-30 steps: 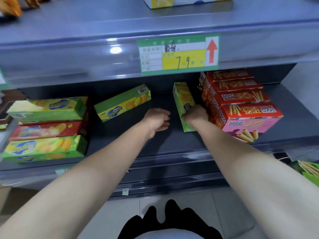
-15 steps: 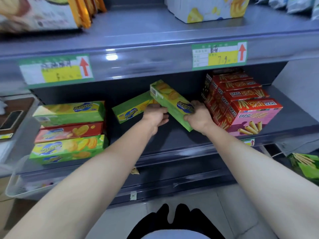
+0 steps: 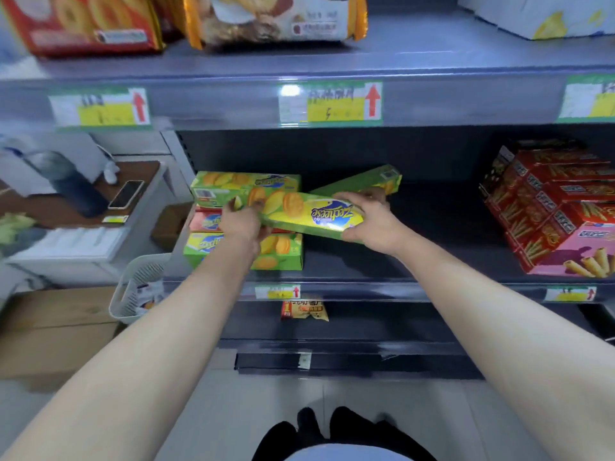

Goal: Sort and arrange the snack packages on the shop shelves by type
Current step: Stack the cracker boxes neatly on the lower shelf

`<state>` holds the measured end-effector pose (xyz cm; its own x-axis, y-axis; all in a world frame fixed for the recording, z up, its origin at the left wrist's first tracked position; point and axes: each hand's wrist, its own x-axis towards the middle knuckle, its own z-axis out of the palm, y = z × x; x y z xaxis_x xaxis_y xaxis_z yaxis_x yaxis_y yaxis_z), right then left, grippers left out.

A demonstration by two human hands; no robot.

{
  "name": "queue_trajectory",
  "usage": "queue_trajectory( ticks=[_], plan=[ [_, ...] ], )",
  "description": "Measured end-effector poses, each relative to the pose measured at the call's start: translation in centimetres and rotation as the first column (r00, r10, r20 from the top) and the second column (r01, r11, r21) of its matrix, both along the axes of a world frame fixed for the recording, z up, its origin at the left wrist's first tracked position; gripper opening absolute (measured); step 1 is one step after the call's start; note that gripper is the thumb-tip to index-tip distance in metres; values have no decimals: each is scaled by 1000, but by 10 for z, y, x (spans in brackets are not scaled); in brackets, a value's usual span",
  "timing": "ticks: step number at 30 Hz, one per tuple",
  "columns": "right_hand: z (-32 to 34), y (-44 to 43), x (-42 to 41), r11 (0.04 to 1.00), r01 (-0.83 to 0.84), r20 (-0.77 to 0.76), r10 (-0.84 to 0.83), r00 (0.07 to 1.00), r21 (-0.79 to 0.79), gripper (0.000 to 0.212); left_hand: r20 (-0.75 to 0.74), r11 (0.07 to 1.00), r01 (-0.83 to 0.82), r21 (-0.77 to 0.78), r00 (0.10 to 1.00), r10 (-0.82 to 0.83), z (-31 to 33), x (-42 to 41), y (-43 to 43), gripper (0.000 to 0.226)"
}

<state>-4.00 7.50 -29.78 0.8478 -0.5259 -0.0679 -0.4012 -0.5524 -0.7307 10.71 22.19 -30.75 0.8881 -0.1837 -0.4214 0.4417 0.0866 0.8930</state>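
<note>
Since half a second back, both hands have carried the green box (image 3: 309,216) left across the shelf (image 3: 432,281), so it's now up against the stack (image 3: 246,221) at about 9 o'clock from shelf centre, instead of out in the middle. From where I'm watching, the left hand (image 3: 241,224) is wrapped around the box's left end and the right hand (image 3: 367,219) clamps its right end, fingers over the top edge, so both are holding that one box. It's held level-ish, logo upside down to me, overlapping the front of the stack; can't tell if it's touching. Another green box (image 3: 366,181) lies angled behind it at roughly 1 o'clock. Red boxes (image 3: 559,207) sit well apart at 3 o'clock. Price tags (image 3: 329,103) run along the shelf edge at 12.
</note>
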Motion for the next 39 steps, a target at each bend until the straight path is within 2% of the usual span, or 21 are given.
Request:
queue_trajectory(
  ticks=[4,7,14,17,20,23,25,27,29,32,35,39],
  plan=[
    [-7,30,34,983,-62,48,55,997,174,75,7,996,-91,-13,996,91,-3,22,47,53],
    [-19,48,56,969,0,61,-16,998,249,85,-15,989,-145,-11,989,145,-7,38,74,50],
    [-35,67,96,973,125,17,-131,991,194,89,37,991,-136,7,990,135,-9,69,90,51],
    [-35,68,106,969,170,29,-178,984,181,82,16,991,-135,11,991,135,-16,78,88,58],
    [-34,66,111,965,154,43,-167,985,214,65,-8,988,-145,-58,989,144,-23,80,87,66],
    [-39,61,112,959,124,31,-137,990,255,70,-1,988,-141,-70,990,141,-29,81,85,71],
    [-40,57,110,960,121,28,-133,991,253,73,-1,979,-197,-62,980,197,-28,80,81,65],
    [-40,52,108,961,139,48,-154,987,239,68,30,956,-294,-7,955,294,-25,75,75,48],
    [-40,43,103,956,180,76,-202,976,231,61,83,945,-324,46,944,319,-21,65,66,32],
    [-42,26,91,941,254,84,-279,957,225,53,94,982,-184,45,979,179,-15,38,40,23],
    [-45,3,72,941,296,40,-307,951,164,44,109,999,42,23,993,-44,-10,4,2,20],
    [-48,-40,42,936,329,17,-334,943,122,22,89,937,337,94,934,-345,-16,-34,-52,30]
  ],
)
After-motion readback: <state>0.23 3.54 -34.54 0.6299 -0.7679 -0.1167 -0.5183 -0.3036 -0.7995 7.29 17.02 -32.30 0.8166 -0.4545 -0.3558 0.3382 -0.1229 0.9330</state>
